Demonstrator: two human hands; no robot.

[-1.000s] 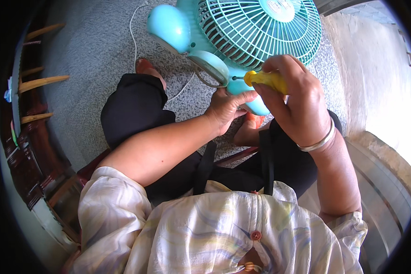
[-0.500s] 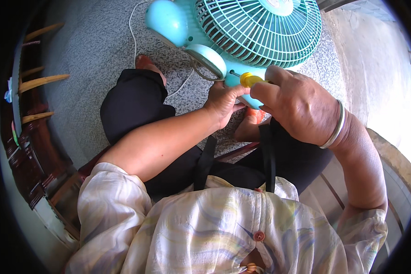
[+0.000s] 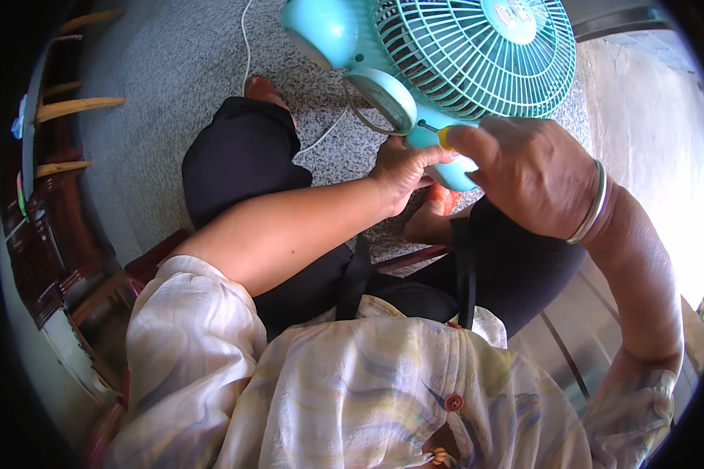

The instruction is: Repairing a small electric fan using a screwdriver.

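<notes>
A turquoise fan [image 3: 438, 109] with a round slatted grille lies on the floor ahead of me. My left hand [image 3: 403, 173] is closed around a rounded turquoise end of it, with the thumb on top and the other fingers mostly hidden underneath. In my right hand [image 3: 536, 176] is a yellow-handled screwdriver [image 3: 444, 137]. Its thin dark shaft meets the turquoise plastic near a small hole, just past my left thumb. Most of the handle is covered by my right fingers. A round turquoise piece [image 3: 383, 98] of the fan stands beside the screwdriver tip, on its left.
A pale cable [image 3: 247, 47] runs over the speckled grey floor [image 3: 172, 86] left of the fan. My knees and feet are on either side of the work. Dark wooden furniture [image 3: 51, 227] stands at the far left, and a pale wall [image 3: 641, 117] rises at the right.
The fan and both my hands sit farther right in the picture. My right hand now covers more of the screwdriver's yellow handle. The left hand keeps its hold on the fan.
</notes>
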